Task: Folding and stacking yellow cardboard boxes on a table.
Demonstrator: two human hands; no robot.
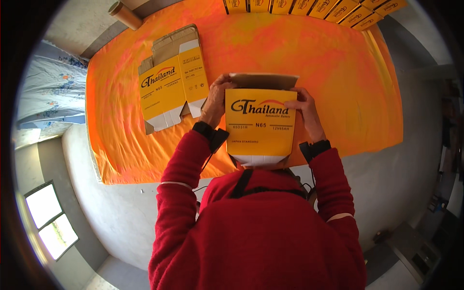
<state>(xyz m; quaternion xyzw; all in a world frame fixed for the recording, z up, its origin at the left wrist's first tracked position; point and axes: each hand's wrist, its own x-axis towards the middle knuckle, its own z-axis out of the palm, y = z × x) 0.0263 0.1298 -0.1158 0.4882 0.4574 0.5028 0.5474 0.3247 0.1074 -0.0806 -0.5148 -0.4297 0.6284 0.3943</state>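
Observation:
A yellow cardboard box (259, 135) with black print stands opened out in front of me, near the close edge of the orange-covered surface. Its brown back flap (265, 80) is raised at the top, and white flaps show at its lower end. My left hand (215, 102) is closed on the box's left side, its fingertips partly hidden behind the upper corner. At the upper right corner, my right hand (305, 107) grips the box with fingers over its front face. To the left lies a flattened yellow carton (164, 99) of the same kind, its brown and white flaps spread out.
An orange patterned cloth (343, 92) covers the wide surface. Several yellow boxes (321, 8) stand in rows along its far right edge. A brown cylinder (126, 16) stands beyond the far left corner. White flowered fabric (53, 92) hangs at the left.

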